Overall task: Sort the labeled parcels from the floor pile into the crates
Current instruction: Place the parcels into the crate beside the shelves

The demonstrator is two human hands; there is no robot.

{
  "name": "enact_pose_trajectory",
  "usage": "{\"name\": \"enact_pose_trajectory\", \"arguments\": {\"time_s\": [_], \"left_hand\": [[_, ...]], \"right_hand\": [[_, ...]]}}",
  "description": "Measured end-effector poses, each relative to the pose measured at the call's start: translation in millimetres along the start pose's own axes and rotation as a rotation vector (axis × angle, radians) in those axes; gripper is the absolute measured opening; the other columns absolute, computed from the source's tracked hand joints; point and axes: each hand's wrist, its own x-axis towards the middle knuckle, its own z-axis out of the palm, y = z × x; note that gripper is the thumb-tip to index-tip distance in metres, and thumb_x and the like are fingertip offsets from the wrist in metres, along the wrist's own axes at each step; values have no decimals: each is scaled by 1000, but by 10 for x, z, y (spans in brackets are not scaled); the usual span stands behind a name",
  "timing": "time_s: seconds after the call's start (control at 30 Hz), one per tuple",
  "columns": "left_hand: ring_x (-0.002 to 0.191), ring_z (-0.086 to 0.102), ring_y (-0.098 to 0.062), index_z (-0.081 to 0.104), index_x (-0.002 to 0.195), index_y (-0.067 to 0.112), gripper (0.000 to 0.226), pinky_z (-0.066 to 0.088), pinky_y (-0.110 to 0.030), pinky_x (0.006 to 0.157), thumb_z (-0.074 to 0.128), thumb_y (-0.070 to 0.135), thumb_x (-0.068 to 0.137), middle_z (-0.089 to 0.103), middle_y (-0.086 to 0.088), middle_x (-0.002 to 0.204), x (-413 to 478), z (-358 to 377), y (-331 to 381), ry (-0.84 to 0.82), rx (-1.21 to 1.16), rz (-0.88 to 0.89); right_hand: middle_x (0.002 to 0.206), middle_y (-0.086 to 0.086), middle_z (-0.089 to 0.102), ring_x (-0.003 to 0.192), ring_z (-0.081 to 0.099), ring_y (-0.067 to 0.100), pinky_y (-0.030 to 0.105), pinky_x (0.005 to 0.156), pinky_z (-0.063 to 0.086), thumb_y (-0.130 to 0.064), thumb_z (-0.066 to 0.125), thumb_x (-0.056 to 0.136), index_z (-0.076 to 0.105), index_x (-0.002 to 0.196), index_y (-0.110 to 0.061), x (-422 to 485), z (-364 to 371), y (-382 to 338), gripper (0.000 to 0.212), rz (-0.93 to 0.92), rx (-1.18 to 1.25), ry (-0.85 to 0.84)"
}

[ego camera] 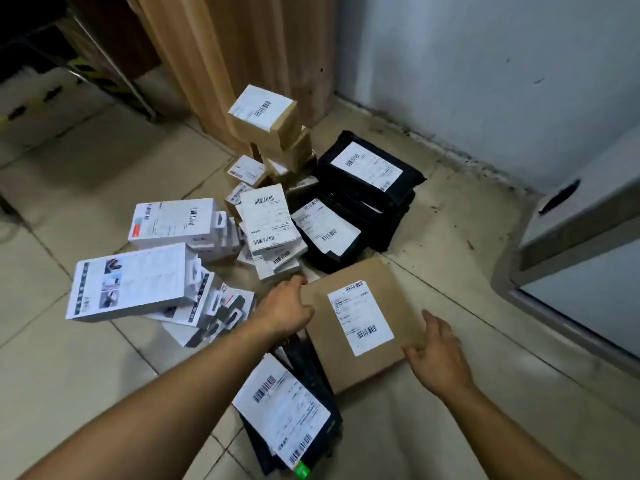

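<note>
flat brown parcel (360, 317) lies near-right of floor pile, partly over black mailer (287, 410). prob light, stiff card, smooth; take by opp edges. left grip (287, 306) clasps its left edge; right grip (440, 355) rests relaxed on near-right corner.

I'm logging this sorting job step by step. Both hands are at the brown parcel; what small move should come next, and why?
Probably curl the right hand round the near corner of the brown parcel and lift it. The left hand grips its left edge, the right only touches with fingers spread, the label faces up, and nothing lies on top of the parcel.
</note>
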Motion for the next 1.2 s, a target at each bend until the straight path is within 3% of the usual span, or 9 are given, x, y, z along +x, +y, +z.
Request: {"name": "enact_pose_trajectory", "arguments": {"time_s": [0.17,0.27,0.37,0.47,0.6,0.77,0.9,1.07,1.2], "left_hand": [[121,59,-30,40,151,20,65,47,-31,95,58,22,88,61,-12,135,382,254,-178,-55,-96,-106],[104,65,-29,40,147,29,63,55,-36,88,58,21,87,66,-8,118,459,401,-202,-90,-276,-182],[79,59,-19,52,113,27,27,57,-40,77,55,14,89,64,-4,99,564,504,-241,-83,-424,-229],[67,52,-20,56,95,17,9,41,-27,58,54,11,88,62,-10,92,632,545,-229,-59,-396,-218],[90,68,-32,59,115,11,40,57,-34,68,54,28,79,68,-15,107,759,598,-262,-29,-400,-234],[101,65,-34,63,111,4,40,56,-35,82,52,24,79,66,-15,111,682,656,-14,54,-332,-218],[119,57,-35,57,127,5,57,51,-36,95,49,30,76,55,-14,128,555,746,335,51,-361,-128],[98,67,-38,65,99,20,42,62,-52,82,46,35,64,62,-16,115,340,752,693,16,-658,-62],[107,61,-36,64,114,30,51,56,-55,92,47,37,67,57,-8,121,-157,319,1047,24,-767,-26]], "right_hand": [[160,14,35,143,40,35,45,116,37,-35,70,93,24,160,-13,170,395,187,84,261,409,-1],[141,12,53,121,58,36,51,102,52,-29,70,90,33,154,-15,178,501,250,75,294,441,-48],[128,7,54,100,61,29,46,76,61,-22,63,94,29,153,-22,222,519,315,68,385,575,-88],[130,4,51,110,58,27,47,78,63,-20,59,96,27,154,-28,263,523,380,67,469,732,-116],[130,6,54,114,60,26,44,81,61,-18,60,96,37,147,-24,225,568,488,55,491,832,-154],[128,10,59,109,66,28,39,80,60,-9,56,96,44,142,-18,127,506,663,49,497,868,-97],[120,13,64,104,67,33,51,90,60,-4,58,95,55,137,-14,-16,30,875,44,490,799,17],[117,20,63,96,68,34,40,83,61,-14,49,101,63,125,-8,-303,-881,986,28,515,778,23],[115,23,66,92,70,35,46,94,59,-11,50,100,68,115,-5,-681,-1619,779,25,506,823,-45]]}}
